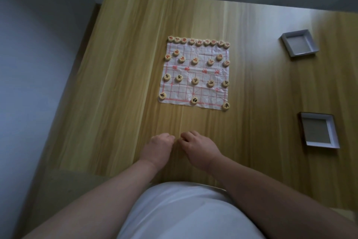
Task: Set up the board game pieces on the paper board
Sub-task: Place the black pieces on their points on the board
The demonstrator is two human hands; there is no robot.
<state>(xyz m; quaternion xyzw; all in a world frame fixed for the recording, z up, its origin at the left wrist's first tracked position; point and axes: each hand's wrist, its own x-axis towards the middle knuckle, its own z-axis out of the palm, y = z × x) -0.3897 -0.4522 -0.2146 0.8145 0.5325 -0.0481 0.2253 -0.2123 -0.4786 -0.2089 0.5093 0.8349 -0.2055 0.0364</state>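
Well beyond the right hand lies the paper board.

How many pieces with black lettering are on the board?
8 pieces: five in a row just below the middle, three on the near edge: left corner, centre, right corner. The hands may hide others.

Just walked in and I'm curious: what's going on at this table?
A person is laying out round game pieces on a paper board. The red-marked pieces stand on the far side. On the near side, five black-marked pieces form a row and three more sit along the near edge. The left hand and right hand are close together short of the board, fingers curled; whether they hold anything cannot be seen. Two open trays lie to the right.
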